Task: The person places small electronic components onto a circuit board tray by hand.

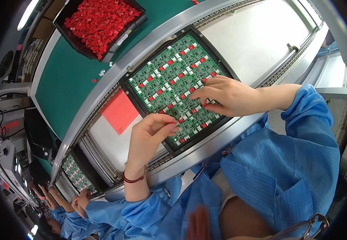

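Note:
A green circuit board panel (166,91) lies in a black frame (228,70) on the conveyor in front of me. Rows of small red and white connectors cover it. Over the panel's near left corner, my left hand (151,134) has thumb and fingers pinched together, with a bit of a small red connector (171,123) showing at the tips. My right hand (229,97) reaches in from the right, its bent fingers apart above the right part of the panel. Thumb and index finger come down close to the connectors there; the fingertips partly cover them.
A black bin (140,20) heaped with red connectors (97,24) stands on the green bench (61,96) beyond the conveyor rail. Red paper (119,112) lies left of the frame. Farther left, another framed panel (75,173) has other people's hands (80,202) beside it.

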`<control>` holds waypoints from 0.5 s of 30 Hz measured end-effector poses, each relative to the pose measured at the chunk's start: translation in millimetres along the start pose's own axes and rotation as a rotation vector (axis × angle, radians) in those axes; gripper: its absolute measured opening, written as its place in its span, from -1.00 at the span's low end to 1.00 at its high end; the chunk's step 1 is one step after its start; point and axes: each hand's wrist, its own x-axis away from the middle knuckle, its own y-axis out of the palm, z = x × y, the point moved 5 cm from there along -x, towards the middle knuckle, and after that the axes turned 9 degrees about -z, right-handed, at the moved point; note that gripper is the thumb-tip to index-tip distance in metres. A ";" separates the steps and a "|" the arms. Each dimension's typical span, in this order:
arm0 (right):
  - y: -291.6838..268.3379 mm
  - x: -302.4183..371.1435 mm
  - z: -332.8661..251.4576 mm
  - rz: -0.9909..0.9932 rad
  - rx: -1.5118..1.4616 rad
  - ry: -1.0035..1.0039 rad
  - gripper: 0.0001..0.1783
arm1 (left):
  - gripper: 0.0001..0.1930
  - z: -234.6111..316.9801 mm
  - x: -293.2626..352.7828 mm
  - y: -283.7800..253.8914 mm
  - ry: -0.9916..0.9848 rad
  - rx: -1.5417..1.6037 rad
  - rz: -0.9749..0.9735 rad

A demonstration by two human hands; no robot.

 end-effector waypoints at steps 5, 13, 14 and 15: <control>5.1 0.0 -6.4 0.056 0.208 -0.040 -0.56 | -0.82 -4.6 2.0 0.2 0.000 -0.062 0.021; 11.8 -0.6 -6.6 0.080 0.308 -0.063 -0.62 | -0.75 -3.5 1.5 -7.6 0.119 -0.165 0.032; 11.1 -1.1 -5.7 0.080 0.307 -0.063 -0.62 | -0.75 -3.1 1.1 -8.6 0.117 -0.165 0.032; 12.0 -2.0 -7.1 0.039 0.389 -0.092 -0.63 | -0.77 -5.0 1.0 -10.7 0.076 -0.093 0.047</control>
